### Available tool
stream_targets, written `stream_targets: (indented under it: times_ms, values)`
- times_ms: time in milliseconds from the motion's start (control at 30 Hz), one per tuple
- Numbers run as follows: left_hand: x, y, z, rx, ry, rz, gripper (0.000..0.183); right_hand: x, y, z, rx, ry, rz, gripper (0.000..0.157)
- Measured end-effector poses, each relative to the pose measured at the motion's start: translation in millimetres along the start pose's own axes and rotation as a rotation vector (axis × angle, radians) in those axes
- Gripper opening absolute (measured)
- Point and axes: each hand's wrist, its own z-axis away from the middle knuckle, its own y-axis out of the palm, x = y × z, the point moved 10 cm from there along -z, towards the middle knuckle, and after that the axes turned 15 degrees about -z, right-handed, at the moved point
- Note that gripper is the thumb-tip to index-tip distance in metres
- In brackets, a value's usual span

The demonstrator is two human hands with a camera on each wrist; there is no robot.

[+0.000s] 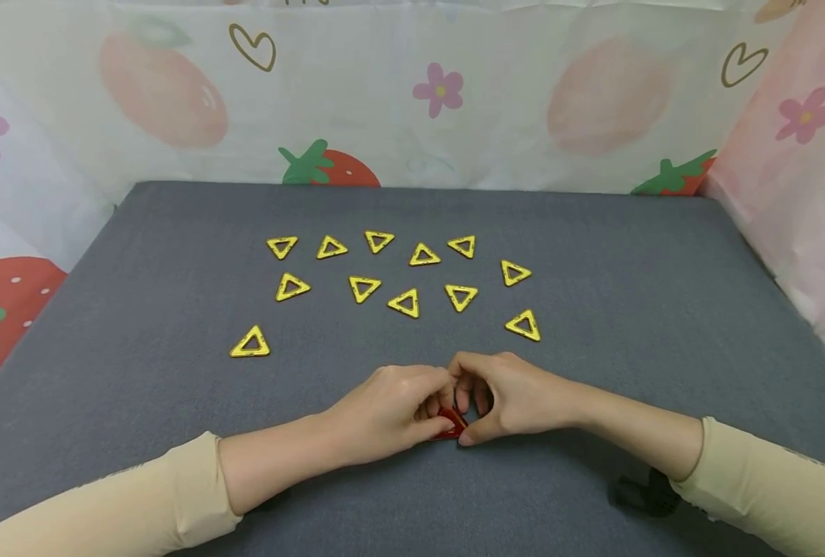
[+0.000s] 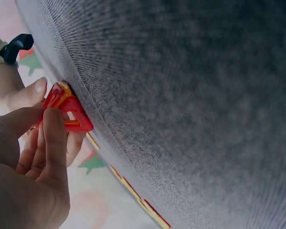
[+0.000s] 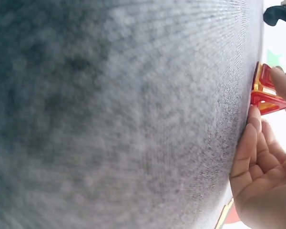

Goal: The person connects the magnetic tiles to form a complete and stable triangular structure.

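Note:
Red triangular magnetic tiles [image 1: 451, 424] with yellow-orange inner edges stand tilted against each other, low over the grey cloth between the two hands. My left hand [image 1: 398, 406] pinches them from the left, its thumb across the front. From the right, my right hand [image 1: 516, 394] holds them, thumb at the lower right corner and curled fingers behind. Both wrist views show these joined tiles [image 2: 78, 114] at the fingertips, with the cutout in one red face visible. Fingers cover part of them, so I cannot tell how many are joined.
Several yellow triangular tiles lie flat beyond the hands in two loose rows, including one tile [image 1: 521, 331] at the right. Another yellow tile [image 1: 250, 353] lies apart at the left. The grey cloth-covered table [image 1: 141, 309] ends at a fruit-and-flower printed backdrop [image 1: 509, 139].

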Motion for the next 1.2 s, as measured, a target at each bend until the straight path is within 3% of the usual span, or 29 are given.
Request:
stream_targets:
  times_ms: [367,733,1200]
  values:
    - [31.7,13.5,5.1,0.137,-0.185,0.162,0.018,-0.1,0.4,0.1,-0.024,0.003,0.039,0.027]
    - [43.4,29.0,6.5,0.232,-0.23,0.317,0.016,-0.7,3.0,-0.7,0.008,-0.008,0.035,0.022]
    - [47.0,32.9,4.6,0.264,-0.25,0.312,0.016,-0.5,3.6,-1.1,0.016,-0.016,0.026,0.021]
